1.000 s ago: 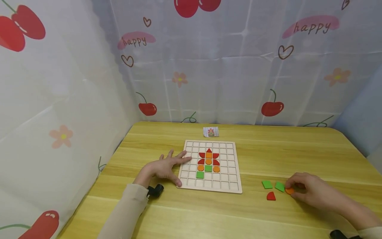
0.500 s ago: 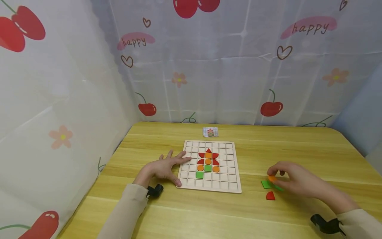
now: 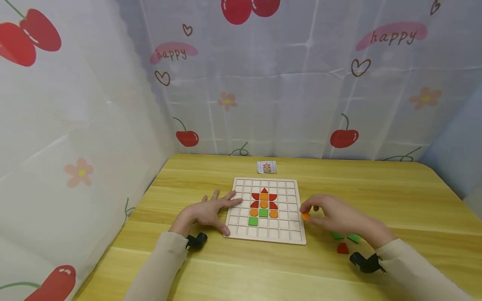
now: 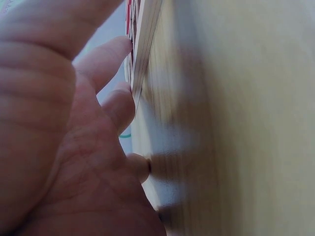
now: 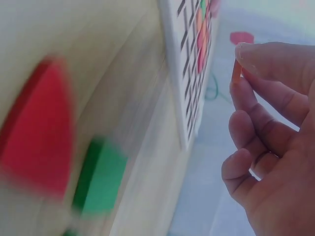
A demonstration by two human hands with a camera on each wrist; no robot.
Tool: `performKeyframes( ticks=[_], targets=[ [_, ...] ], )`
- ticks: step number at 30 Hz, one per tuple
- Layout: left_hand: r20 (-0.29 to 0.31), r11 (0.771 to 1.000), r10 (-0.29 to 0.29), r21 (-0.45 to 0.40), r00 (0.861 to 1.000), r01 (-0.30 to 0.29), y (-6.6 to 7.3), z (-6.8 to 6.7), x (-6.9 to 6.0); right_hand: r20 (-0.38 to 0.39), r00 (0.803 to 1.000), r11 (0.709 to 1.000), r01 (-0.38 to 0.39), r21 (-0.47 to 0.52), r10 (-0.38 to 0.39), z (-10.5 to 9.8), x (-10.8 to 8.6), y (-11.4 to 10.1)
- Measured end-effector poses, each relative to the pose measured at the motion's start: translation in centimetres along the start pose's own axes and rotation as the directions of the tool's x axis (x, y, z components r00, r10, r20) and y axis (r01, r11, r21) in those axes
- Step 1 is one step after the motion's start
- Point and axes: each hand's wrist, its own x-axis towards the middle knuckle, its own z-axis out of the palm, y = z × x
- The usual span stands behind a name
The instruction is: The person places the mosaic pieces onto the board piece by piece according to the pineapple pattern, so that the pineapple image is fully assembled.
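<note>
A wooden grid board [image 3: 286, 234] lies on the table, bearing a figure of red, orange and green pieces around its middle. My left hand [image 3: 207, 212] rests with spread fingers on the board's left edge, thumb at the near corner. Just off the right edge, my right hand [image 3: 333, 215] pinches an orange round piece [image 3: 305, 216] between thumb and index finger; the right wrist view shows this orange disc [image 5: 237, 71] edge-on. Beneath the right forearm lie a red quarter-round piece [image 3: 342, 248] and two green pieces [image 3: 354, 238], partly covered in the head view.
A small printed card [image 3: 266, 167] with a similar figure on a grid lies behind the board. The wooden table [image 3: 180, 175] ends at a hanging cloth [image 3: 263, 117] with cherries and hearts, at the back and left.
My right hand has picked up the orange disc from beside the green pieces and carried it left to the board's right edge. The left hand has stayed in place.
</note>
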Motion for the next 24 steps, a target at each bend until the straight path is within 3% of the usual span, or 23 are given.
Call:
performKeyframes(
  ticks=[9, 15, 19, 24],
  targets=[
    [0.006, 1.000, 0.005, -0.012, 1.000, -0.004, 0.1, 0.0, 0.0, 0.053, 0.999, 0.997, 0.010, 0.080, -0.014, 2.3, 3.7, -2.1],
    [0.003, 1.000, -0.002, -0.003, 1.000, 0.002, 0.1, 0.0, -0.1, 0.056, 0.994, 0.991, 0.087, 0.101, -0.093, 4.1, 5.7, -3.4],
    [0.000, 1.000, -0.004, 0.005, 1.000, 0.004, 0.1, 0.1, -0.1, 0.057, 0.989, 0.985, 0.133, 0.107, -0.140, 5.1, 6.8, -4.1],
    [0.000, 1.000, -0.003, 0.005, 1.000, 0.003, 0.1, 0.1, 0.0, 0.076, 0.987, 0.983, 0.130, 0.131, -0.141, 6.0, 7.4, -4.7]
  ],
)
